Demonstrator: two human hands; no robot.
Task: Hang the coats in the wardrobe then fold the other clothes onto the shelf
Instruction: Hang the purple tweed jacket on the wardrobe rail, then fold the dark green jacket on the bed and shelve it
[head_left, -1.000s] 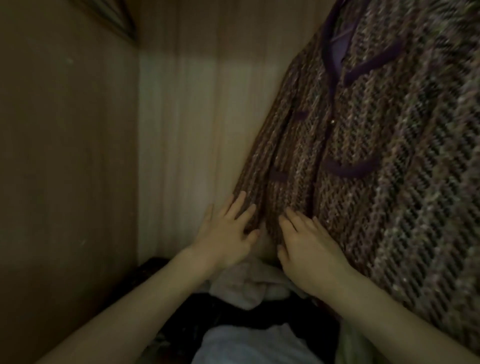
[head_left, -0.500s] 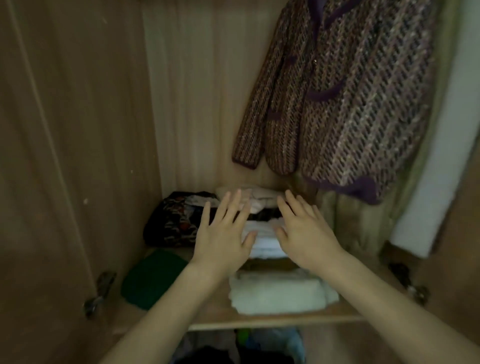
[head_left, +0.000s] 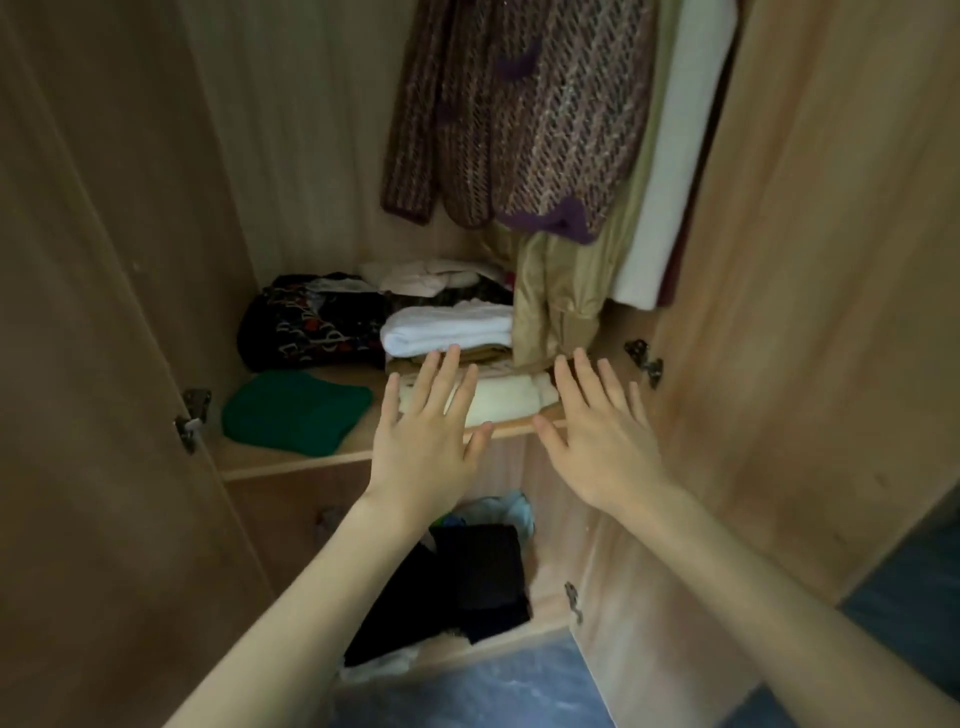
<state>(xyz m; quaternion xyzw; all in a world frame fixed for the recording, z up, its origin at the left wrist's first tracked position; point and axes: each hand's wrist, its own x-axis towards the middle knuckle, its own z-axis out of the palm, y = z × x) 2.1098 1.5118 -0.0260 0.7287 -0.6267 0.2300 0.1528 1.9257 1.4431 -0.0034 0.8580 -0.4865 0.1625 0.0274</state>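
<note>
Both hands are hovering before the shelf's (head_left: 291, 460) front edge, left hand (head_left: 423, 447) and right hand (head_left: 602, 452) spread wide, each grip holding nothing. The tweed coat (head_left: 524, 119) is hanging above, clear of the shelf. Folded knits are lying there: green sweater (head_left: 293, 410), white towel (head_left: 447, 327).

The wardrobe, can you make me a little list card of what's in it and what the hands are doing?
hanging: tweed coat, tan coat, white coat
shelf: green folded top, dark patterned garment, white folded towel, cream folded item
below shelf: dark clothes
left hand: open, empty, in front of the shelf
right hand: open, empty
doors: both open
</note>
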